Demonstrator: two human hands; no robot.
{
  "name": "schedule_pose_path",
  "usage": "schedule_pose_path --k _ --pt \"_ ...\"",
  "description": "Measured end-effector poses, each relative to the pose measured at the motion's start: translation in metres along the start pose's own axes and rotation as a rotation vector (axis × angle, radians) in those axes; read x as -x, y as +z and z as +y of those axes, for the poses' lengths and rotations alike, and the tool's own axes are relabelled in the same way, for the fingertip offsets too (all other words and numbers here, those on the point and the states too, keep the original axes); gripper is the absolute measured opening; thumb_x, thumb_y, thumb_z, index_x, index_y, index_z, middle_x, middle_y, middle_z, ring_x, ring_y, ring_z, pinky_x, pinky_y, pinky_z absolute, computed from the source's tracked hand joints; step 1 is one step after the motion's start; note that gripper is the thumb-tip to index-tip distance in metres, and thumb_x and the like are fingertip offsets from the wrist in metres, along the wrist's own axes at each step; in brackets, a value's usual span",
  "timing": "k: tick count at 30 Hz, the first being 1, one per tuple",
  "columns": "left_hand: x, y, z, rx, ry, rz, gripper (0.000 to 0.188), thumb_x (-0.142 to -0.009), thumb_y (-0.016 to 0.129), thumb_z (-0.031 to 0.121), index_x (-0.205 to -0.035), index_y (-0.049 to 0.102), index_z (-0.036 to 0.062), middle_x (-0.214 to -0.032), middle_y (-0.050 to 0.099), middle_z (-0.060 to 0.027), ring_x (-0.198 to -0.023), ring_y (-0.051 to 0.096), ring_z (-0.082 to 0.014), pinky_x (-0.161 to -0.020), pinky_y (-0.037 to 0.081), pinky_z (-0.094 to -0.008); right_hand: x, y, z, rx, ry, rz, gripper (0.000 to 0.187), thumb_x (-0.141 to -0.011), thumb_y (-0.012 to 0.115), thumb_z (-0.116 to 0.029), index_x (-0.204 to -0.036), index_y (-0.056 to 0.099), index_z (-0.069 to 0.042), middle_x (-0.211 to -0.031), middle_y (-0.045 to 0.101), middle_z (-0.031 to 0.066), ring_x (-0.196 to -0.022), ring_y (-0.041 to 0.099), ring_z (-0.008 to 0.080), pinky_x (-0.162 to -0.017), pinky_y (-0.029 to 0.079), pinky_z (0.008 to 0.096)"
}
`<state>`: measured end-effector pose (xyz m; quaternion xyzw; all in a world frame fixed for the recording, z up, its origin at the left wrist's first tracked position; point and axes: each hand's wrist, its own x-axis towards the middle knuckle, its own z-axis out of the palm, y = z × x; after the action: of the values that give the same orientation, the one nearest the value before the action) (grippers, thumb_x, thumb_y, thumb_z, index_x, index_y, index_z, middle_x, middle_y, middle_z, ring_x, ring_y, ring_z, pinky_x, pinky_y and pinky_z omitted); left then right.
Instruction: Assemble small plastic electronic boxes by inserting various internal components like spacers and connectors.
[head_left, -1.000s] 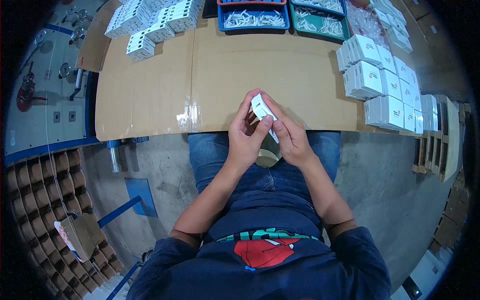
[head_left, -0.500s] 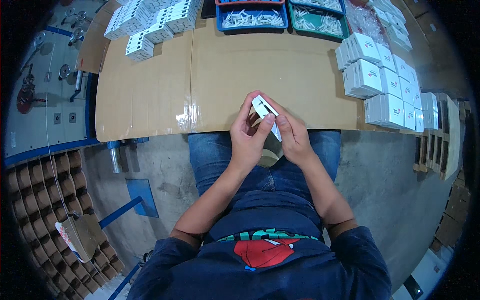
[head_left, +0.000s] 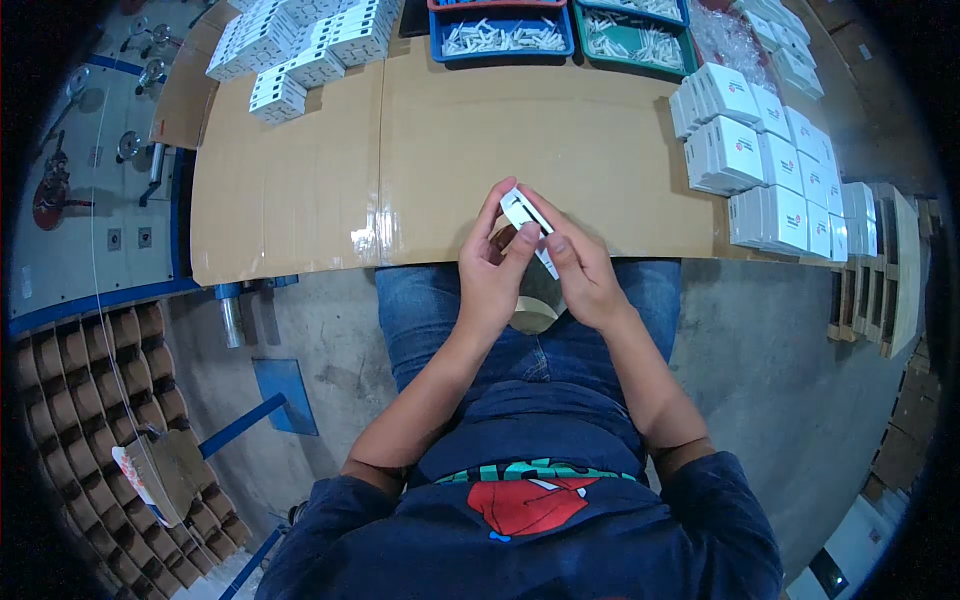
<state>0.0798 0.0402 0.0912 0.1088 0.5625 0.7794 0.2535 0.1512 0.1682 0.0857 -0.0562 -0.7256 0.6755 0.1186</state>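
White piece (head_left: 516, 210), small and flat-sided, held tilted between both hands at the near edge of the cardboard-covered table (head_left: 480, 130). Left hand (head_left: 488, 277) curled about its left side, right hand (head_left: 592, 282) along its right, thumbs close together near the middle. Dark slot shows in the face turned up. Looks like hard plastic — light, stiff, probably a bit slippery on its smooth faces. Thin walls by the slot may be the fragile part. Best hold, I'd judge: long outer edges, thumbs clear of the slot.
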Motion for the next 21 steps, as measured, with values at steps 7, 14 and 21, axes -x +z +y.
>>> schedule_pose_path --k 7,14,21 --pt "-0.001 -0.003 0.003 0.17 -0.163 -0.002 0.059 -0.108 0.056 0.043 -0.152 0.048 0.0048 -0.126 0.063 -0.0073 -0.109 0.062 -0.0126 -0.093 0.052 -0.0277 -0.008 0.002 -0.018 0.512 -0.215 0.038 0.084 -0.089 0.077 -0.04 -0.158 0.042 -0.006 -0.159 0.044 0.0219 -0.149 0.041 0.0375 -0.12 0.033 0.0496" --pt "-0.002 -0.008 0.016 0.461 -0.56 -0.127 0.067 -0.107 0.036 0.065 -0.146 0.051 0.0126 -0.13 0.066 -0.0087 -0.118 0.066 -0.0218 -0.097 0.056 -0.0379 -0.01 0.002 -0.017 0.621 -0.275 -0.029 0.097 -0.081 0.079 -0.053 -0.155 0.044 -0.002 -0.159 0.045 0.0201 -0.145 0.046 0.0383 -0.118 0.032 0.0591" --pt "-0.004 -0.017 0.0 0.515 -0.644 -0.122 0.06 -0.107 0.04 0.061 -0.14 0.057 0.0134 -0.125 0.069 -0.0067 -0.114 0.067 -0.0209 -0.095 0.056 -0.0383 -0.009 0.002 -0.011 0.678 -0.255 -0.048 0.09 -0.081 0.08 -0.046 -0.15 0.048 0.001 -0.15 0.053 0.0205 -0.134 0.054 0.0382 -0.112 0.042 0.0471"
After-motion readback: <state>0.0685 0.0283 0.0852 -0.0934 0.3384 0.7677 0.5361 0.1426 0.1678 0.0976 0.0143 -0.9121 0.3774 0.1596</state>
